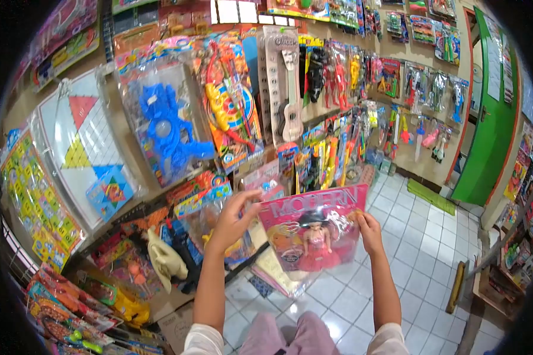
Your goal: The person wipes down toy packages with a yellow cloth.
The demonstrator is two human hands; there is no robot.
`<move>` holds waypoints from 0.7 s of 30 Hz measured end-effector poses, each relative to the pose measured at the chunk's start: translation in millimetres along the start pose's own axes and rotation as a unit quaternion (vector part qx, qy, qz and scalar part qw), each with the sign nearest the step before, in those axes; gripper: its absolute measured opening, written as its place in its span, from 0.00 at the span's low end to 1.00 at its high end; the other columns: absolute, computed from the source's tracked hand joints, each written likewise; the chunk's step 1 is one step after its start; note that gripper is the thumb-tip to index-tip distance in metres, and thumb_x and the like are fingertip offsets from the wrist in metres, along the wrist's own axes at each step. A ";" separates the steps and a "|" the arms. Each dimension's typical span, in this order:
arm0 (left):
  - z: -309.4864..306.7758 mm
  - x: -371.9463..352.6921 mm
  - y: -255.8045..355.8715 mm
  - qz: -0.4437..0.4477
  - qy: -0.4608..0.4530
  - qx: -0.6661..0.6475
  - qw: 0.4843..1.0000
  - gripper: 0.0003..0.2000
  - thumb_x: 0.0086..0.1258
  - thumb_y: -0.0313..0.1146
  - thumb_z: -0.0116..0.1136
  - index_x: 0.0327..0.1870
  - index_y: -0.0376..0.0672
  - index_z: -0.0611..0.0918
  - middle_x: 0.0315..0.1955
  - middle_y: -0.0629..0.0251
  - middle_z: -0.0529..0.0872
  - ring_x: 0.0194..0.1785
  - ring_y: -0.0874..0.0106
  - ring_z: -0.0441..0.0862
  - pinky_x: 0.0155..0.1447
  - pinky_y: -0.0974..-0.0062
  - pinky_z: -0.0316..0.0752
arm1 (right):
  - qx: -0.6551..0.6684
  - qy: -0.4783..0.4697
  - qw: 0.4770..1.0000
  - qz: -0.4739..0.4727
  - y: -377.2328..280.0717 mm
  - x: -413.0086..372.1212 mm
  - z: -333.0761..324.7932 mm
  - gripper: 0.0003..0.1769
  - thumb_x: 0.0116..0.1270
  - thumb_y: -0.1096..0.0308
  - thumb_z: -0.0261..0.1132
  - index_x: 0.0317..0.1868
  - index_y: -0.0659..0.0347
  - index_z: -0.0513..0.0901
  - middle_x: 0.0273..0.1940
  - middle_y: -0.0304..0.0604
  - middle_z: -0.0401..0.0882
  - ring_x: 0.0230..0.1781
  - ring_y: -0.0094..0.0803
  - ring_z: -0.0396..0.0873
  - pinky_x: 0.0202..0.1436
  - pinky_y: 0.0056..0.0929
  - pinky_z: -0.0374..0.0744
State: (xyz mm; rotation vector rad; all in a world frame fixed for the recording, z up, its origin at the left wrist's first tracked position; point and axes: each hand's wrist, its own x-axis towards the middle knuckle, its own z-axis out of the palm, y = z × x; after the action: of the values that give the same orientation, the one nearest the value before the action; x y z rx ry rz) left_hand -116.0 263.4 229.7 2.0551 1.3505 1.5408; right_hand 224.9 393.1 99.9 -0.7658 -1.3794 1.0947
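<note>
A pink doll pack (314, 234) marked "MODERN", with a dark-haired doll in a pink dress under clear plastic, is held up in front of me. My left hand (234, 218) grips its upper left corner. My right hand (370, 232) grips its right edge. More flat packs hang in a clear bag just below it. The pack sits close to the toy wall on my left.
Packaged toys cover the wall: a blue toy set (169, 127), a small white guitar (290, 89), a board game (80, 148), action figures. Lower shelves hold more packs. A white tiled floor (420, 236) runs to a green door (491, 118). Racks stand at right.
</note>
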 end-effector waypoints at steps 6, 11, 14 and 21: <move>38.2 64.0 -63.5 -0.023 0.030 -0.201 0.979 0.17 0.74 0.36 0.46 0.60 0.39 0.69 0.54 0.63 0.75 0.60 0.72 0.70 0.65 0.74 0.62 | 0.207 0.069 0.976 0.003 5.7 59.9 -30.8 0.14 0.72 0.65 0.55 0.51 0.65 0.76 0.44 0.36 0.80 0.42 0.19 0.76 0.44 0.17 0.73; 76.7 142.1 -35.0 -0.049 -0.016 -0.126 0.991 0.19 0.76 0.41 0.42 0.62 0.40 0.67 0.57 0.62 0.71 0.62 0.73 0.67 0.64 0.73 0.62 | 0.279 0.094 0.956 0.002 -76.8 137.4 -19.7 0.15 0.71 0.64 0.56 0.51 0.65 0.76 0.46 0.38 0.80 0.44 0.21 0.77 0.49 0.20 0.75; 63.4 192.5 -16.8 -0.094 0.097 -0.212 0.968 0.14 0.76 0.36 0.44 0.57 0.40 0.70 0.50 0.64 0.76 0.52 0.77 0.72 0.57 0.79 0.66 | 0.207 0.050 0.977 -0.016 -150.2 179.5 -20.0 0.14 0.72 0.65 0.55 0.51 0.66 0.76 0.45 0.38 0.80 0.45 0.20 0.76 0.49 0.20 0.74; 37.0 306.6 74.4 -0.002 0.205 -0.125 0.971 0.11 0.75 0.29 0.44 0.54 0.37 0.71 0.47 0.61 0.79 0.53 0.75 0.74 0.55 0.78 0.69 | 0.098 0.064 0.987 -0.113 -284.6 265.6 -23.2 0.12 0.73 0.62 0.53 0.43 0.62 0.77 0.37 0.32 0.76 0.39 0.16 0.72 0.43 0.16 0.70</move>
State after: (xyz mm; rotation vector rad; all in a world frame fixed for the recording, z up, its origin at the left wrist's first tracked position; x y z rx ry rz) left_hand -40.3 472.6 456.5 1.6406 1.2021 2.0969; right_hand 256.4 541.9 459.0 -0.5137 -1.1975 0.9687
